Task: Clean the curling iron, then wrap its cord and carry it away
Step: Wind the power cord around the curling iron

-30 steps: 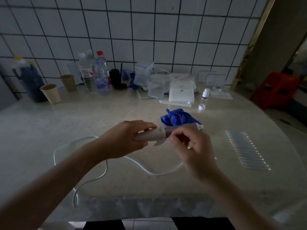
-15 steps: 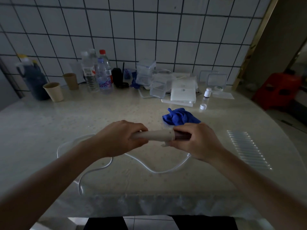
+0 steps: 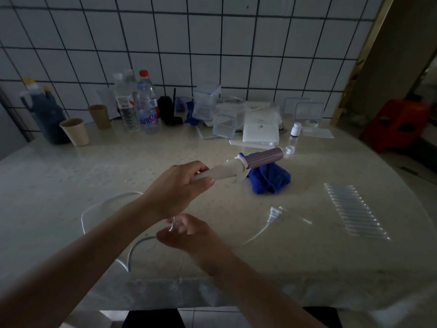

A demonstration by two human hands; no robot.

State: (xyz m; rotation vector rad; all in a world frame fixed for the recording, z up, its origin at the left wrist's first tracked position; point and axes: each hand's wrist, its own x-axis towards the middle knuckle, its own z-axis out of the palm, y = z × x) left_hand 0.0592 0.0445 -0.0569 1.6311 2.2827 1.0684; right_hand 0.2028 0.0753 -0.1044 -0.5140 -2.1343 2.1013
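My left hand (image 3: 182, 185) grips the white handle of the curling iron (image 3: 238, 166) and holds it above the table, its purple barrel pointing up and to the right. Its white cord (image 3: 257, 235) loops across the tabletop, and the plug (image 3: 273, 213) lies flat to the right. Just below the left wrist, my right hand (image 3: 189, 235) pinches the cord near the handle end. A crumpled blue cloth (image 3: 269, 179) rests on the table under the barrel.
Along the tiled wall stand water bottles (image 3: 145, 110), two paper cups (image 3: 75, 131), a dark jug (image 3: 45, 114), clear plastic boxes (image 3: 224, 124) and a small white bottle (image 3: 295, 129). A ribbed clear sheet (image 3: 354, 211) lies at the right. A red stool (image 3: 397, 121) stands beyond the table (image 3: 71, 176).
My right hand left the barrel and dropped under the left wrist onto the cord. The left hand tilted the iron so the barrel points up and right, baring the plug.
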